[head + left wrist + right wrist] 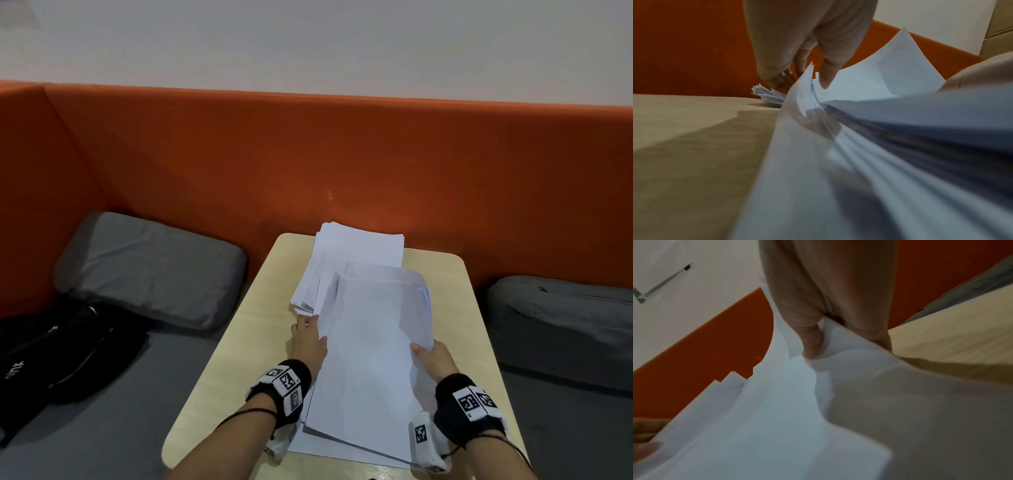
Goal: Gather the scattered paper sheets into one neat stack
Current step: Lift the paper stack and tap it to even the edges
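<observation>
Two piles remained, approx. half merged: my left hand and right hand each pinched a side edge of the near bundle, lapping the fanned far stack at the table back edge; squaring left, I judged.

bench: light wood top w/ rounded corners, set against orange padded backrest
far pile: white sheets, loosely fanned, at far edge, slightly overhanging it
near pile: bigger batch of sheets, overlaps far pile, near end flat on bench
bare wood: strips L and R of paper
</observation>
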Demonstrator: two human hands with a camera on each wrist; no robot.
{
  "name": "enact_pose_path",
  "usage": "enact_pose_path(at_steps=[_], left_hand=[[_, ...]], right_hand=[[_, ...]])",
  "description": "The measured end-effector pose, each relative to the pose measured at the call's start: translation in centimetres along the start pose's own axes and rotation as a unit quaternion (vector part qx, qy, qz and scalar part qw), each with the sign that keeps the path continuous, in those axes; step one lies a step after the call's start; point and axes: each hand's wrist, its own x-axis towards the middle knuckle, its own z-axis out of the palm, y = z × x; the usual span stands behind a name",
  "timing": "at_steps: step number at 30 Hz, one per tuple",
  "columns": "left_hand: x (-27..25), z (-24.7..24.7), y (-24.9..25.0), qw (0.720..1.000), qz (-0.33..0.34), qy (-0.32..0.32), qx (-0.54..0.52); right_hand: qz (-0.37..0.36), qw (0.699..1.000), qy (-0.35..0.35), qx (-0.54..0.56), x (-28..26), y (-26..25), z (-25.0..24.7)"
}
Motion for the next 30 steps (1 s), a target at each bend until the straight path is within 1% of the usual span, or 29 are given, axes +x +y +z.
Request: enact_pose_path(at_steps=[1,3,5,7,9,11,14,15,16,17,19,22,24,25,27,29,30], left_hand=[[0.1,0.0,0.0,0.998,-0.007,0.003,-0.062],[0.2,-0.2,-0.3,0.983,-0.036,-0.005,-0.181],[0.1,-0.4,-0.6,0.968,-0.052,-0.029,-0.243],[0.0,-0.1,-1.0,0.949,-0.048,-0.067,-0.304],[0.0,0.6,-1.0,0.931,-0.052,-0.099,-0.346],[-0.5,0.1,0.3,0.929,-0.05,-0.107,-0.351],[-1.1,-1.9,2.8,0.91,0.009,-0.112,-0.4],[-1.2,-2.8,3.5,0.904,0.024,-0.111,-0.413],[-1.3,-3.7,4.2,0.902,0.038,-0.101,-0.419],[-1.2,-4.4,4.8,0.903,0.056,-0.077,-0.419],[-1.0,-6.1,6.4,0.903,0.116,-0.04,-0.411],[-0.7,-8.4,8.9,0.906,0.18,0.001,-0.383],[-0.6,-9.9,10.1,0.891,0.212,0.05,-0.399],[-0.7,-10.7,10.7,0.884,0.225,0.081,-0.401],[-0.7,-11.8,11.1,0.872,0.249,0.134,-0.4],[-0.7,-12.4,11.0,0.856,0.255,0.157,-0.42],[-0.7,-12.3,10.8,0.853,0.253,0.164,-0.425]], right_hand=[[-0.001,1.0,-0.001,0.004,0.0,0.0,0.0],[0.003,1.0,0.0,0.009,0.0,0.1,0.0],[0.006,1.0,0.001,0.023,0.0,0.2,-0.1],[0.006,0.999,-0.002,0.034,-0.4,0.0,-0.2],[0.011,0.999,-0.002,0.044,-0.4,0.2,-0.2],[0.012,0.998,0.006,0.066,-0.4,0.2,-0.2],[0.005,0.988,0.042,0.151,-0.2,0.0,-1.0],[-0.015,0.981,0.043,0.188,-0.4,-0.2,-1.5],[-0.036,0.973,0.034,0.223,-0.8,-0.9,-1.8],[-0.064,0.965,0.02,0.254,-1.0,-1.5,-2.3],[-0.134,0.954,0.0,0.269,-2.0,-3.8,-3.3],[-0.243,0.938,0.029,0.246,-4.0,-8.3,-4.0],[-0.308,0.914,0.068,0.255,-4.8,-10.9,-4.3],[-0.328,0.904,0.075,0.263,-5.3,-12.0,-4.4],[-0.348,0.895,0.077,0.27,-6.4,-13.4,-4.4],[-0.349,0.894,0.066,0.272,-6.9,-13.7,-4.3],[-0.344,0.898,0.059,0.268,-6.9,-13.5,-4.1]])
